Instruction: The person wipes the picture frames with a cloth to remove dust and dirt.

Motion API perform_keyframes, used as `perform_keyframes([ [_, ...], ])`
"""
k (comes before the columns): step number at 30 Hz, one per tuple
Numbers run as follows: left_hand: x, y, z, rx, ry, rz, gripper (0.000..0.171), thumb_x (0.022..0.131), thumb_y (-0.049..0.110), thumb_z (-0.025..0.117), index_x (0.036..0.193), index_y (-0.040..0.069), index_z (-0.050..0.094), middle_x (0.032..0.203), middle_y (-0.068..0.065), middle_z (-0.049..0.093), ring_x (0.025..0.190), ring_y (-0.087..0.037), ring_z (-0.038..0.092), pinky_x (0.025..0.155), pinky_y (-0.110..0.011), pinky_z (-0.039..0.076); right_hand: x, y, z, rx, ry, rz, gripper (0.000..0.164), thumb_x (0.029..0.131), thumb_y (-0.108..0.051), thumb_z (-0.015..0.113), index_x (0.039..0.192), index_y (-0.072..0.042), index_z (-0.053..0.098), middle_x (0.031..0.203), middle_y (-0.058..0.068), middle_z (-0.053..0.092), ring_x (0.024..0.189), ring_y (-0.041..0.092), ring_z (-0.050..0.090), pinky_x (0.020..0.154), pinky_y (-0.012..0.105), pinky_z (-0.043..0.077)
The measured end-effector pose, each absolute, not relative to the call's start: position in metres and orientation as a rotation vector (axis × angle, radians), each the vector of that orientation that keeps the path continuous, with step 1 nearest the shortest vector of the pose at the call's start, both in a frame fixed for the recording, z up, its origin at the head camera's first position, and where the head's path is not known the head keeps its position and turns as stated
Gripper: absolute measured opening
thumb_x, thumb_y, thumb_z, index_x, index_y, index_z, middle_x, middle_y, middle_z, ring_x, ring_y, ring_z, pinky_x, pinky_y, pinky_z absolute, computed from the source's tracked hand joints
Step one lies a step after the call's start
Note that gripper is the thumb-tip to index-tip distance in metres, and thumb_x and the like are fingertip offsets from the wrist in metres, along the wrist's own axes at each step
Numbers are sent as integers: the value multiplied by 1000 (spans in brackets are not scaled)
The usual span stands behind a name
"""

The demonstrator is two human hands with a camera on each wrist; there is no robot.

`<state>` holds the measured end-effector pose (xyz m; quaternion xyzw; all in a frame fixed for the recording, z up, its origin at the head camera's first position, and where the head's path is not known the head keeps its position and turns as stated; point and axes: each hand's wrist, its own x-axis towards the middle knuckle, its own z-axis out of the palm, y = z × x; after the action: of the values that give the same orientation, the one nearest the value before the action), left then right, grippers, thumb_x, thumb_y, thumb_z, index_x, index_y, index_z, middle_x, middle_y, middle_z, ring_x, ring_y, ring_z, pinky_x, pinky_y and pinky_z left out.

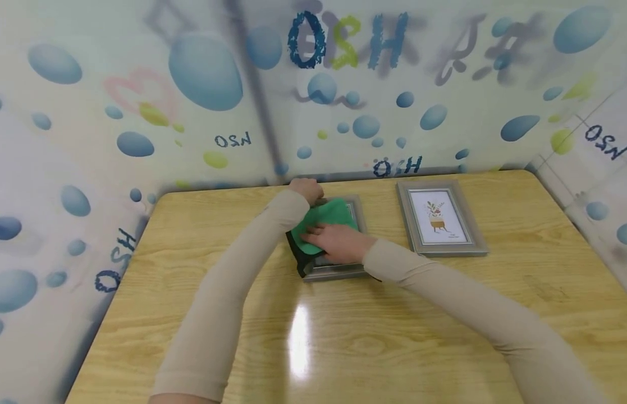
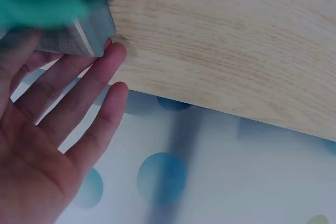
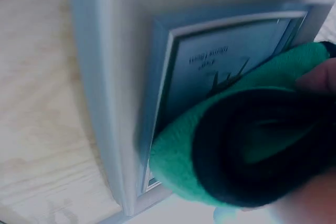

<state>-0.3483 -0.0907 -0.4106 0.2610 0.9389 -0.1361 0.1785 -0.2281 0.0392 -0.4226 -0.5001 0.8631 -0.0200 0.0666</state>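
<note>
A grey picture frame (image 1: 361, 216) lies on the wooden table, partly covered by a green cloth (image 1: 333, 212) with a dark border. My left hand (image 1: 307, 189) is at its far left corner. In the left wrist view, that hand (image 2: 58, 108) holds the frame's edge (image 2: 100, 27), thumb on one side and fingers on the other. My right hand (image 1: 343, 242) presses the cloth onto the frame's face with fingers stretched out. In the right wrist view, the cloth (image 3: 178, 166) bulges over the frame's glass and hides much of the printed picture (image 3: 202, 69).
A second grey frame (image 1: 411, 224) with a potted-plant picture lies to the right on the table (image 1: 419, 348). A pale wall covering (image 1: 273, 112) with blue drops and lettering rises behind the table's far edge and along its sides.
</note>
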Motion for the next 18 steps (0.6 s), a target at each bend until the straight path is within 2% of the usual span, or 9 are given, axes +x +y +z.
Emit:
perform_keyframes([
  [5, -350, -93, -410, 781, 2639, -445, 41, 92, 27, 67, 131, 17, 61, 121, -4, 63, 107, -21, 60, 88, -37, 51, -206, 53, -416, -1604, 2399, -132, 59, 86, 3, 63, 142, -7, 47, 146, 13, 43, 133, 29, 41, 105, 37, 37],
  [9, -350, -96, -408, 775, 2652, -446, 42, 89, 30, 70, 129, 16, 63, 117, -4, 64, 107, -22, 59, 87, -39, 51, -196, 58, -414, -1647, 2313, -218, 65, 79, 13, 59, 139, -10, 52, 144, 10, 46, 132, 26, 42, 106, 35, 36],
  [13, -348, -96, -407, 790, 2650, -428, 42, 89, 31, 69, 127, 15, 63, 117, -5, 63, 107, -22, 59, 87, -40, 50, -202, 57, -416, -1624, 2356, -270, 62, 81, 10, 62, 138, -11, 53, 142, 9, 48, 130, 24, 45, 104, 35, 38],
  [16, -345, -95, -407, 797, 2652, -411, 41, 90, 30, 69, 128, 15, 63, 119, -5, 63, 107, -22, 59, 88, -38, 50, -213, 55, -421, -1620, 2449, -213, 57, 85, 1, 66, 140, -9, 51, 142, 11, 49, 129, 26, 46, 100, 37, 43],
  [18, -342, -93, -407, 795, 2667, -402, 35, 94, 28, 63, 127, 16, 64, 119, -5, 63, 107, -22, 59, 88, -38, 50, -223, 53, -426, -1603, 2535, -126, 58, 88, -6, 67, 142, -8, 47, 144, 12, 46, 130, 27, 44, 97, 39, 45],
])
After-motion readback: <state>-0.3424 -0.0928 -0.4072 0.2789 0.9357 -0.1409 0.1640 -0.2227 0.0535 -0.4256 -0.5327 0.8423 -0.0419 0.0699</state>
